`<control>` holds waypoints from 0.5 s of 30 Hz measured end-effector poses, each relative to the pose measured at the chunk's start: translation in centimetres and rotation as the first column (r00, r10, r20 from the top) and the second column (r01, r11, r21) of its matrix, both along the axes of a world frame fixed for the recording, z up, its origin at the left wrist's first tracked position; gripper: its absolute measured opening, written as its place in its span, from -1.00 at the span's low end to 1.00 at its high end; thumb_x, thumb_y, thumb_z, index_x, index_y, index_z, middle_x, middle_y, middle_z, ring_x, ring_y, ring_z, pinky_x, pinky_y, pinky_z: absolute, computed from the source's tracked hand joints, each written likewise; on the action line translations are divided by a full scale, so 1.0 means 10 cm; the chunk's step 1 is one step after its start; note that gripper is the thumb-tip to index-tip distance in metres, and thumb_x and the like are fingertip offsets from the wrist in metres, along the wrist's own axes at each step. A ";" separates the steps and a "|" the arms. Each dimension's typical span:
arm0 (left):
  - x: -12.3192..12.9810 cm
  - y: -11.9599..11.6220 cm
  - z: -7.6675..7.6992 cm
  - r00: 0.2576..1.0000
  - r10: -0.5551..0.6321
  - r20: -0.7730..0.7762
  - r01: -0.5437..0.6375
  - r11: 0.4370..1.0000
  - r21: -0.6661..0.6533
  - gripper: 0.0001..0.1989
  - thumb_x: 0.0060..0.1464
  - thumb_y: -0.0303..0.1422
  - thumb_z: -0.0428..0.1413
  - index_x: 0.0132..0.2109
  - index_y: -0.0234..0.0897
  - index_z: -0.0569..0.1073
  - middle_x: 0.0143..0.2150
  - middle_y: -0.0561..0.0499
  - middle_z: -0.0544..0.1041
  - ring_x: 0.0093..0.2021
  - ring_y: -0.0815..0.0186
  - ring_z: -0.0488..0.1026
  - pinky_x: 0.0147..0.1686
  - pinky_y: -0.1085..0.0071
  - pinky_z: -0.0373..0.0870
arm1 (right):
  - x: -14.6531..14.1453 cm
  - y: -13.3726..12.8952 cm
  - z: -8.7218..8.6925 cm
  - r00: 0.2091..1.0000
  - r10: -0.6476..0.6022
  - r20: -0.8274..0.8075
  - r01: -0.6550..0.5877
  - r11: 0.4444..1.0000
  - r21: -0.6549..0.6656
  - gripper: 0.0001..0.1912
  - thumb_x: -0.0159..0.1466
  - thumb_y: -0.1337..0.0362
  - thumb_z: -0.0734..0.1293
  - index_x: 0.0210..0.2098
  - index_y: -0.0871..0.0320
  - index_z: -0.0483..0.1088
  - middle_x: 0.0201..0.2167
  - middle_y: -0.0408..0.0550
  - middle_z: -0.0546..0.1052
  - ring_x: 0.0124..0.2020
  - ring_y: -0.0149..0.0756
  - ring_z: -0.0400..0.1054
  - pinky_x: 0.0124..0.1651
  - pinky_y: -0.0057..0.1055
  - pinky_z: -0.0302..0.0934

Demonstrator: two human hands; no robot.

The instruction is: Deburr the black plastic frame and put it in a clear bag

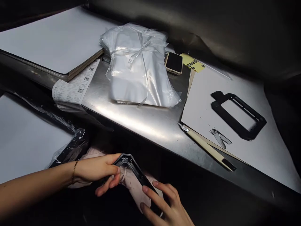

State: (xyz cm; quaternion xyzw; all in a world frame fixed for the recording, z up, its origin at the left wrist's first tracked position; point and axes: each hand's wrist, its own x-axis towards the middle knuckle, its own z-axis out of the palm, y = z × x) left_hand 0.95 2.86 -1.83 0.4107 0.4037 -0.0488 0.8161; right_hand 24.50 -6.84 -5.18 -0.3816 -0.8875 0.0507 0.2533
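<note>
A black plastic frame (135, 169) with angled corners is held over my lap, below the edge of the metal table. My left hand (101, 171) pinches its upper left corner between thumb and fingers. On its lower right side lies my right hand (168, 204), with thumb and fingertips about the bar. The frame's lower part is hidden by my hands and the dark surroundings. Pale pink cloth (135, 188) shows through the frame's opening. A similar black frame (231, 121) rests on white sheets at the right, near a nail clipper (219, 138).
Tied clear plastic bags (141, 75) lie mid-table, beside a phone (174, 62) and a yellow label card (194, 64). A craft knife (209, 147) lies along the white sheets (199, 100). White-topped stacks (54, 40) and printed forms (75, 86) are at left; a plastic-wrapped box (30, 135) stands below.
</note>
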 end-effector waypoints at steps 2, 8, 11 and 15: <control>-0.05 -0.01 -0.05 0.995 -0.002 -0.100 0.020 0.985 0.172 -0.70 0.06 -0.26 -0.13 -0.09 -0.33 0.21 -0.19 -0.11 0.41 -0.38 0.30 0.43 -0.50 0.43 0.34 | -0.01 0.03 -0.11 0.996 -0.027 -0.089 0.027 1.000 -0.003 -0.75 0.23 0.30 0.12 -0.45 0.04 0.39 -0.21 -0.21 0.45 -0.14 -0.18 0.19 -0.22 -0.22 0.03; -0.28 -0.30 -0.08 0.991 0.003 -0.134 0.064 0.865 0.498 -0.56 -0.02 -0.03 -0.08 -0.05 -0.10 0.36 0.06 0.00 0.32 0.10 0.13 0.15 0.13 0.18 -0.05 | 0.05 0.40 0.08 0.996 0.024 -0.091 -0.051 0.950 -0.309 -0.89 0.15 0.27 0.25 -0.50 0.10 0.25 -0.60 -0.24 0.38 -0.49 -0.42 0.23 -0.45 -0.48 0.18; -0.31 -0.44 -0.10 0.938 0.248 -0.241 -0.065 0.811 0.581 -0.54 -0.13 -0.04 0.03 -0.04 -0.06 0.32 0.05 -0.03 0.32 0.10 0.04 0.12 0.13 0.10 -0.11 | -0.04 0.57 0.42 1.000 -0.021 -0.019 0.009 0.872 -0.489 -0.79 0.01 0.49 0.34 -0.41 0.08 0.31 -0.39 -0.26 0.43 -0.33 -0.51 0.34 -0.27 -0.67 0.24; -0.33 -0.36 -0.05 0.819 0.498 -0.285 -0.127 0.642 0.756 -0.70 0.01 -0.05 -0.17 -0.36 -0.13 0.30 -0.29 -0.03 0.40 -0.20 0.09 0.29 -0.14 0.24 0.21 | -0.25 0.88 0.79 0.993 -0.001 -0.115 -0.057 0.868 -0.493 -0.75 0.11 0.33 0.29 -0.19 0.02 0.32 -0.28 -0.28 0.47 -0.25 -0.52 0.36 -0.21 -0.68 0.24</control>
